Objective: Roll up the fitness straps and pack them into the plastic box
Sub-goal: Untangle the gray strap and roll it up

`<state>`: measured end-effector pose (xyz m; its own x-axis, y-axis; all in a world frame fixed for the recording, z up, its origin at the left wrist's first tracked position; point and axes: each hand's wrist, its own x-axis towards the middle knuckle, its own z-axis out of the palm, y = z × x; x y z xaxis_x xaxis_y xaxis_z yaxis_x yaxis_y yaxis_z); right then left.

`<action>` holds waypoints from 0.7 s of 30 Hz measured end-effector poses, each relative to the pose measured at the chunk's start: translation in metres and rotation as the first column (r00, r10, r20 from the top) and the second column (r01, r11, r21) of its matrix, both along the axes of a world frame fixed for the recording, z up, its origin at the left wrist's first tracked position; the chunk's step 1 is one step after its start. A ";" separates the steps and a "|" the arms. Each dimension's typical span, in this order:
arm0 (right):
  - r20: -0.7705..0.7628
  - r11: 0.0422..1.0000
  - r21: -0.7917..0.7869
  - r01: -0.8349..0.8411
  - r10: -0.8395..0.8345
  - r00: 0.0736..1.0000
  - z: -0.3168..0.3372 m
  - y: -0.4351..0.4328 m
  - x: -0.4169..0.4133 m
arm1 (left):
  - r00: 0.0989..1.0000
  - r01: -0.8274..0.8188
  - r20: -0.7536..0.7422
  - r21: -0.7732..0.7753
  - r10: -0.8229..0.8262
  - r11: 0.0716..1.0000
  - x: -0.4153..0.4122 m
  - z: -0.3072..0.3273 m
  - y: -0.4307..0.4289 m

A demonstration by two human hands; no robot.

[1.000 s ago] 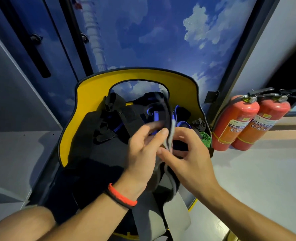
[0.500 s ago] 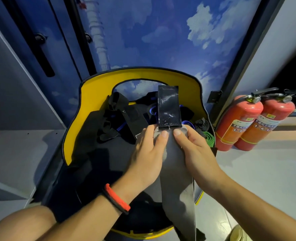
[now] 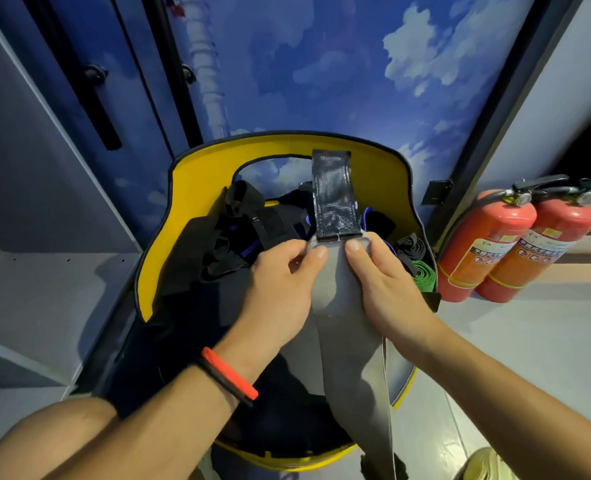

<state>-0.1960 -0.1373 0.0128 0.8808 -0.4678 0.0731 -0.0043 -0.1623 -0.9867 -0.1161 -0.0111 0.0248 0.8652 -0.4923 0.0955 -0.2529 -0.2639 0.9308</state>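
The wide grey fabric strap [image 3: 337, 341] with a black hook-and-loop end [image 3: 334, 199] is held over the yellow plastic box [image 3: 197, 188]; the left hand [image 3: 280, 285] and the right hand [image 3: 387, 285] pinch it just below that end, thumbs on top. For a tight roll, I would fold the black end inward first and keep both edges level.

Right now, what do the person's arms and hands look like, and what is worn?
No sleeves, no gloves. The left hand has a red wristband and a thin black band at the wrist. The right hand and its wrist wear nothing.
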 end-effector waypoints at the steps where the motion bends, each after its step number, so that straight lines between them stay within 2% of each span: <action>1: 0.020 0.998 -0.059 0.001 0.000 1.000 0.001 0.000 0.000 | 1.000 0.015 -0.024 -0.034 -0.016 0.999 0.001 0.002 0.001; 5: 0.087 0.965 -0.250 0.075 -0.055 0.995 -0.003 0.007 -0.006 | 0.988 -0.078 -0.140 -0.115 0.062 0.990 0.004 0.013 0.003; 7: 0.098 0.954 -0.279 0.108 -0.084 0.992 -0.005 0.010 -0.008 | 0.967 -0.135 -0.240 -0.180 0.090 0.974 0.009 0.020 -0.001; 9: 0.085 0.949 -0.289 0.121 -0.101 0.991 -0.006 0.010 -0.009 | 0.955 -0.180 -0.275 -0.232 0.113 0.956 0.019 0.024 -0.007; 13: -0.054 0.971 -0.232 0.064 -0.078 0.995 -0.008 0.006 -0.008 | 0.978 -0.170 -0.158 -0.243 0.134 0.955 0.031 0.031 -0.017; 16: -0.069 0.976 -0.215 0.037 -0.053 0.996 -0.015 0.001 -0.007 | 0.993 -0.119 -0.039 -0.217 0.113 0.969 0.041 0.031 -0.024; 19: -0.087 0.972 -0.215 0.094 -0.114 0.990 -0.020 -0.001 -0.004 | 0.995 -0.086 0.032 -0.194 0.094 0.977 0.053 0.030 -0.033; 21: -0.098 0.968 -0.217 0.128 -0.152 0.984 -0.024 -0.006 -0.001 | 0.994 -0.101 0.025 -0.180 0.107 0.978 0.063 0.024 -0.037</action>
